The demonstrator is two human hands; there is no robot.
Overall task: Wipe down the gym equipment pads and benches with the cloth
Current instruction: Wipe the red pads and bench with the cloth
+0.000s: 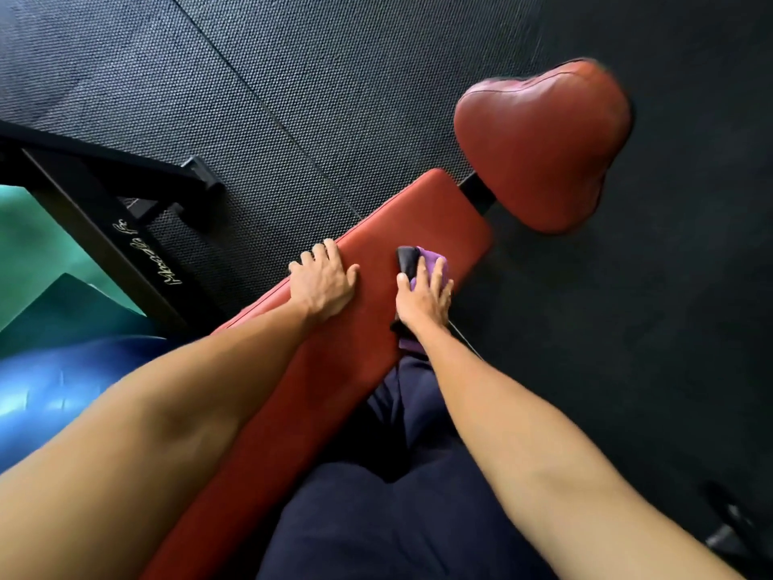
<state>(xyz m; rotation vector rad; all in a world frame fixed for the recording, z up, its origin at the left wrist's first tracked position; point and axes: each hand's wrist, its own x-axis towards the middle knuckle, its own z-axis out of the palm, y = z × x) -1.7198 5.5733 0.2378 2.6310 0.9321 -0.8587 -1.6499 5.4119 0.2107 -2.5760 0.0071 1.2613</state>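
Black textured rubber floor matting (376,77) is filling most of the view, with a thin seam running diagonally across it. A long red padded vinyl bench (418,211) is lying diagonally over it from the lower left to the centre. Just beyond the bench's far end, a rounded, heart-shaped red vinyl seat pad (539,148) is sitting apart from it across a narrow gap, where a black bracket is showing. A black metal frame with pale script lettering (104,228) is standing to the left of the bench, and a glossy blue exercise ball (50,391) is sitting at the left edge below a green surface (29,244). The person's dark navy trousers (376,517) are showing at the bottom, against the bench's right side. The left hand (322,282) is resting palm down on the bench's left edge, fingers (330,249) spread apart and reaching over the rim. The right hand (422,297) is pressing on a bunched purple and black cloth (435,261) near the bench's right edge, fingers lying over the top of it slightly apart, thumb alongside the black part. The cloth is lying on the bench pad, one end trailing back under the wrist.
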